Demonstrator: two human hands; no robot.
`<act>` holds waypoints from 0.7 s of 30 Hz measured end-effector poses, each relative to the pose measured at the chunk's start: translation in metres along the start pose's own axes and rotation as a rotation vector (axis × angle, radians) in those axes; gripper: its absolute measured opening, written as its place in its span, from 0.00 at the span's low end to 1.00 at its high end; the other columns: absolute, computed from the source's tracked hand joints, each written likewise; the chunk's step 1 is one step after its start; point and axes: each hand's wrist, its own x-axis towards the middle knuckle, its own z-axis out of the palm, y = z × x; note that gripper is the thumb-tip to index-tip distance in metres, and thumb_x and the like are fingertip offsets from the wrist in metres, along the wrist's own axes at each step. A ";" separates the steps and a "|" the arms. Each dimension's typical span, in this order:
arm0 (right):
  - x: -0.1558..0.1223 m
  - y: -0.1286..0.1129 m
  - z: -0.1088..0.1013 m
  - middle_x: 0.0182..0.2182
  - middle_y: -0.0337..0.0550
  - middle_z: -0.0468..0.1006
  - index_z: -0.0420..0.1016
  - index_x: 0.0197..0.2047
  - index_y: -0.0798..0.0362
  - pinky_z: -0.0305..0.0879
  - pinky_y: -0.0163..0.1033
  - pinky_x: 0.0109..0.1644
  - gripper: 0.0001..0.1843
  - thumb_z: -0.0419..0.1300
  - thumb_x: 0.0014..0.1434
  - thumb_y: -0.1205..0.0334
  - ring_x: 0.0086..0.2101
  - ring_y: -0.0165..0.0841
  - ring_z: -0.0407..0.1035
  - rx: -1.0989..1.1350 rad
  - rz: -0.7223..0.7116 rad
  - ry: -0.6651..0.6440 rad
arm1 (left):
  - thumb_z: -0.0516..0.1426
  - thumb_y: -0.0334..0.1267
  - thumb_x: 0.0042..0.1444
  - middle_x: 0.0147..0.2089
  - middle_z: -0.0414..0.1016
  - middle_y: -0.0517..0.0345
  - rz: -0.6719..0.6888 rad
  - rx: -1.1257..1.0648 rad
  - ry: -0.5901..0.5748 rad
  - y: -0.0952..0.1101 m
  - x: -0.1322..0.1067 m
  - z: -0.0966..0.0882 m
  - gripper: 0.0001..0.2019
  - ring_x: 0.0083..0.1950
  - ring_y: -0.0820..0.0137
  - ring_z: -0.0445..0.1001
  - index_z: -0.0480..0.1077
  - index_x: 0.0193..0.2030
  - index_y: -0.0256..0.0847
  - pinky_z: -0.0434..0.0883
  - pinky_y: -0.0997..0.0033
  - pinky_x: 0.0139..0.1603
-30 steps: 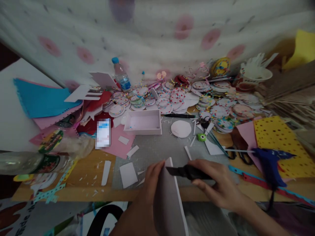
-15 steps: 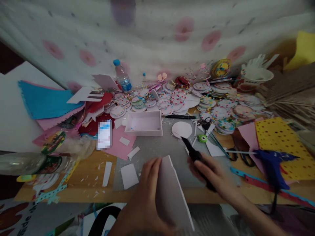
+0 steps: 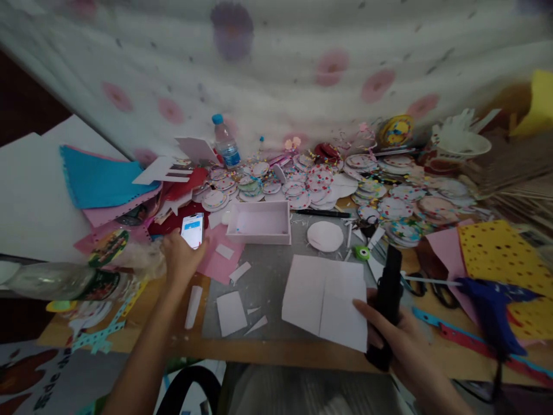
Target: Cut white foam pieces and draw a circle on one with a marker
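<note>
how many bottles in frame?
2. A blue-capped water bottle stands upright at the back. A clear bottle with a green label lies on its side at the far left, left of the left hand. The clutter may hide more.

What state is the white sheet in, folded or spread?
Spread: the white sheet lies open and flat on the grey mat, with crease lines showing across it.

The right hand (image 3: 401, 346) hides the cutter (image 3: 390, 282) handle.
</note>
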 end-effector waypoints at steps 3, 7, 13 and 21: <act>-0.004 0.005 0.000 0.12 0.24 0.54 0.65 0.40 0.53 0.43 0.27 0.18 0.28 0.71 0.45 0.46 0.15 0.20 0.48 -0.033 0.016 -0.007 | 0.60 0.58 0.42 0.51 0.68 0.29 -0.056 0.063 -0.035 -0.016 0.029 0.019 0.41 0.56 0.41 0.65 0.60 0.54 0.24 0.63 0.47 0.54; -0.009 0.007 0.004 0.12 0.24 0.54 0.66 0.41 0.54 0.42 0.28 0.19 0.27 0.70 0.45 0.46 0.15 0.20 0.47 -0.035 -0.004 0.030 | 0.61 0.58 0.41 0.49 0.70 0.29 -0.081 0.110 -0.075 -0.018 0.045 0.031 0.40 0.53 0.43 0.69 0.60 0.52 0.25 0.66 0.51 0.50; -0.009 0.005 0.005 0.12 0.24 0.53 0.65 0.41 0.52 0.43 0.30 0.19 0.28 0.70 0.44 0.45 0.15 0.23 0.47 -0.057 0.002 0.045 | 0.61 0.56 0.41 0.50 0.70 0.26 -0.131 0.134 -0.089 -0.009 0.053 0.033 0.40 0.53 0.42 0.70 0.58 0.53 0.24 0.66 0.52 0.50; -0.009 -0.001 0.009 0.12 0.24 0.54 0.64 0.41 0.52 0.44 0.30 0.19 0.28 0.70 0.45 0.46 0.14 0.23 0.48 -0.082 0.021 0.024 | 0.58 0.55 0.47 0.53 0.66 0.19 -0.104 0.074 -0.125 -0.003 0.046 0.018 0.44 0.56 0.38 0.65 0.54 0.57 0.15 0.63 0.48 0.52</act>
